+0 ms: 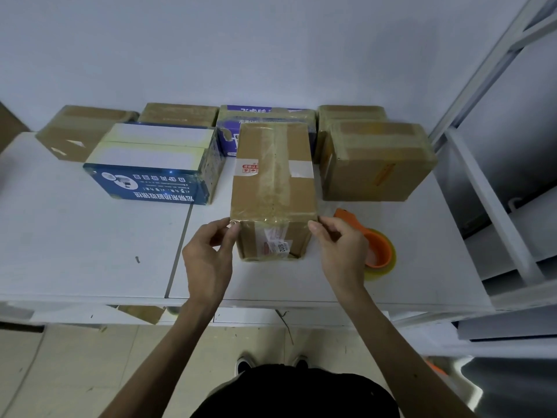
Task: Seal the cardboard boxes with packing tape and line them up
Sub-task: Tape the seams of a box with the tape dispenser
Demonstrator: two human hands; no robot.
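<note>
- The brown box (272, 173) is sitting lengthwise mid-worktop (90, 251), near the front edge, with glossy clear tape running along its top seam and labels showing on the top and the near end.
- The left grip (208, 254) is pinching one end of a tape strip (271, 220) at the near left corner, and the right grip (340, 245) is pinching the other end at the near right corner.
- A pale wall (271, 55) is standing behind, and a white shelf frame (482, 191) is rising on the right.
- A blue box (150, 182) and a taped box (376, 164) are flanking it, and an orange tape roll (379, 251) is lying just beside the right grip.

surface: white table (90, 236) | on it: cardboard boxes (272, 176), blue box (150, 164), orange tape dispenser (380, 245)
</note>
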